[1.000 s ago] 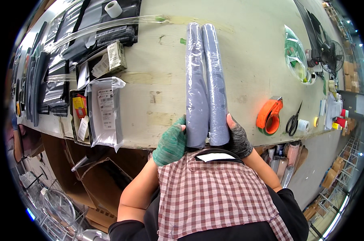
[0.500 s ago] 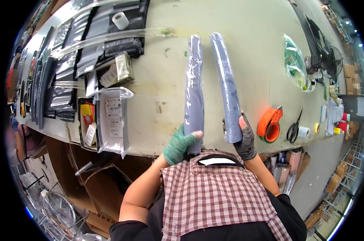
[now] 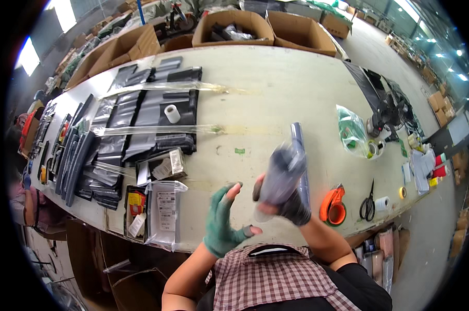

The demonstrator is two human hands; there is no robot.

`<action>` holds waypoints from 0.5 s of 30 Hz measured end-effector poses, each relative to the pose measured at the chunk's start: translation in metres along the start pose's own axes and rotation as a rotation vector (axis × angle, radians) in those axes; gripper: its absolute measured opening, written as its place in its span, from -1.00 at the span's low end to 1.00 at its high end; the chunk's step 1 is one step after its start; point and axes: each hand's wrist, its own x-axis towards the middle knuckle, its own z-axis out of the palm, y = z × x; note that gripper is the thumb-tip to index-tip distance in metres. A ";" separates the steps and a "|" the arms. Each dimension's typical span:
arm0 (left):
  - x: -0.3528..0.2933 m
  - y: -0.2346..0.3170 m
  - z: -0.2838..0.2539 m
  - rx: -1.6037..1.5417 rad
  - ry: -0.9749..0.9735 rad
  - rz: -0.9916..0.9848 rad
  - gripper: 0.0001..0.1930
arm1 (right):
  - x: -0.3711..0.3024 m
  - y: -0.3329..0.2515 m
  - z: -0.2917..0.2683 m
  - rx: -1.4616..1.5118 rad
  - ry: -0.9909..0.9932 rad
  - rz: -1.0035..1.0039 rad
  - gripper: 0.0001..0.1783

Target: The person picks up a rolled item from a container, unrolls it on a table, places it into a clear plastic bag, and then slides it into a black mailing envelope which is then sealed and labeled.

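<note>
My left hand (image 3: 223, 226), in a green glove with bare fingertips, is open over the table's near edge, its fingers spread and nothing in them. My right hand (image 3: 295, 209), in a dark grey glove, is closed round the lower part of a grey roll (image 3: 283, 173) in clear film. That roll is raised and tilted with one end toward me, and it is blurred by motion. Just behind it, a second grey film-wrapped roll (image 3: 296, 136) lies lengthwise on the table (image 3: 255, 98); the held roll and my right hand partly cover it.
Right of my hands are an orange tape dispenser (image 3: 332, 206), black scissors (image 3: 368, 206) and a white roll (image 3: 382, 203). To the left stand an open box lined with plastic (image 3: 164, 212) and flat black bags (image 3: 162, 116). Cardboard boxes (image 3: 302, 39) line the far edge.
My left hand has let go of its roll and opened. My right hand now holds one roll up and tilted, while the other lies on the table. The view has shifted toward the far edge.
</note>
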 end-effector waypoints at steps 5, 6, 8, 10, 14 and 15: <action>0.041 0.067 -0.017 0.192 0.107 0.260 -0.41 | -0.044 0.002 0.045 0.218 0.016 0.215 -0.45; 0.041 0.067 -0.017 0.209 0.096 0.255 -0.43 | -0.050 0.004 0.049 0.253 0.012 0.225 -0.48; 0.039 0.074 -0.021 0.216 0.048 0.249 -0.44 | -0.058 0.004 0.053 0.200 -0.016 0.188 -0.49; 0.036 0.079 -0.025 0.193 0.001 0.263 -0.45 | -0.064 0.004 0.052 0.056 -0.094 0.087 -0.45; 0.024 0.081 -0.023 0.196 0.013 0.334 -0.49 | -0.068 -0.001 0.049 -0.208 -0.240 -0.094 -0.34; 0.022 0.080 -0.023 0.192 0.011 0.343 -0.51 | -0.071 0.001 0.049 -0.226 -0.248 -0.120 -0.30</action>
